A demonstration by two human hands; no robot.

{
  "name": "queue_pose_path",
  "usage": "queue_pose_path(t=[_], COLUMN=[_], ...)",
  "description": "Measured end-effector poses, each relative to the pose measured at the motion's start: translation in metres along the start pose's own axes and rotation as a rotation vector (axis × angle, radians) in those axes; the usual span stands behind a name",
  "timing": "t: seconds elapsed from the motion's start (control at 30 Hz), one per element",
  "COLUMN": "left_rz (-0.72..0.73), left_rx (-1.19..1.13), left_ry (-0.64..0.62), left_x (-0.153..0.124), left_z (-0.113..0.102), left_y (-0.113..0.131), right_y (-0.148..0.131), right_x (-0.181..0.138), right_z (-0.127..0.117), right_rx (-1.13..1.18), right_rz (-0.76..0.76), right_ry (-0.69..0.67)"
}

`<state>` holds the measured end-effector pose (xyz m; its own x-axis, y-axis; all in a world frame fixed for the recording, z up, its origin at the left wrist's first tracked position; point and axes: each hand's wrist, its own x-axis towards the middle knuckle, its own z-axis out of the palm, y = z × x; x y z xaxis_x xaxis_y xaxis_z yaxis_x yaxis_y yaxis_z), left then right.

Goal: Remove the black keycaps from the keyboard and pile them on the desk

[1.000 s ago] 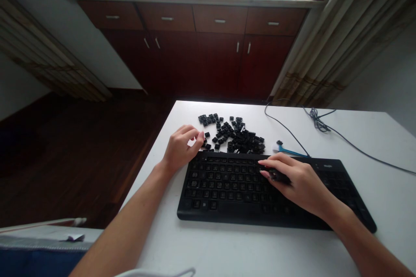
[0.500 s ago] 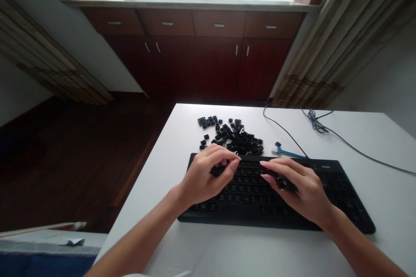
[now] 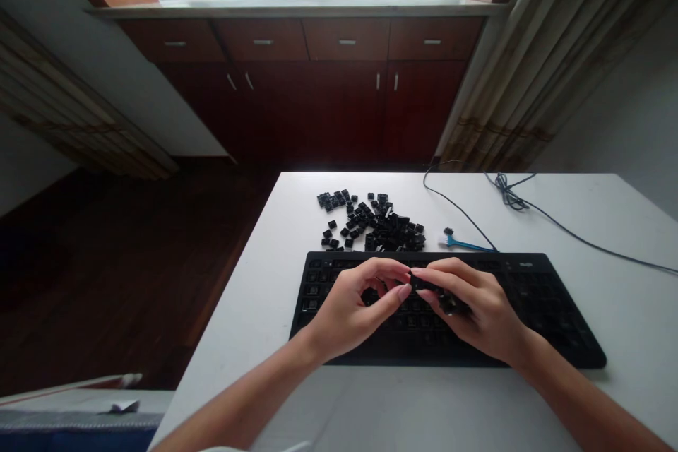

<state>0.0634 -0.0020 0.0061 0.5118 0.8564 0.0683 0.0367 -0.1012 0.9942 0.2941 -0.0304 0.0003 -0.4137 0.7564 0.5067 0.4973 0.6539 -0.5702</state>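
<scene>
A black keyboard (image 3: 534,296) with its keycaps removed lies on the white table (image 3: 402,402). A pile of loose black keycaps (image 3: 373,222) sits just behind its left half. My left hand (image 3: 352,307) hovers over the middle of the keyboard, fingers curled and pinched on something I cannot make out. My right hand (image 3: 469,307) is right beside it, fingertips almost touching the left ones, closed on a small black piece, apparently a keycap (image 3: 450,302).
A small blue brush (image 3: 466,244) lies behind the keyboard. A dark cable (image 3: 530,208) runs across the back of the table. Dark wooden cabinets (image 3: 318,85) stand under the window, a curtain (image 3: 530,70) hangs at the right, and the table's left edge drops to the floor.
My left hand came from the keycap pile back over the keyboard and met my right hand at the middle. My right hand shifted slightly left.
</scene>
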Motion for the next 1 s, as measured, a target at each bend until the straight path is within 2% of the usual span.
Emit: queue_pose_path(t=[0.6,0.83,0.93,1.0], left_rz=[-0.02,-0.024,-0.004,0.02], left_rx=[0.007,0.024,0.012,-0.004], left_ry=[0.017,0.004,0.012,0.067], left_x=[0.0,0.0,0.002,0.006], left_z=[-0.002,0.0,-0.007,-0.022], left_y=[-0.002,0.002,0.005,0.007], right_y=[-0.004,-0.005,-0.004,-0.004], right_x=[0.0,-0.004,-0.005,-0.004], right_z=[0.002,0.002,0.002,0.002], right_rx=[-0.034,-0.061,-0.101,-0.124], right_rz=[-0.015,-0.038,-0.025,-0.019], right_ry=[-0.03,-0.003,0.023,0.051])
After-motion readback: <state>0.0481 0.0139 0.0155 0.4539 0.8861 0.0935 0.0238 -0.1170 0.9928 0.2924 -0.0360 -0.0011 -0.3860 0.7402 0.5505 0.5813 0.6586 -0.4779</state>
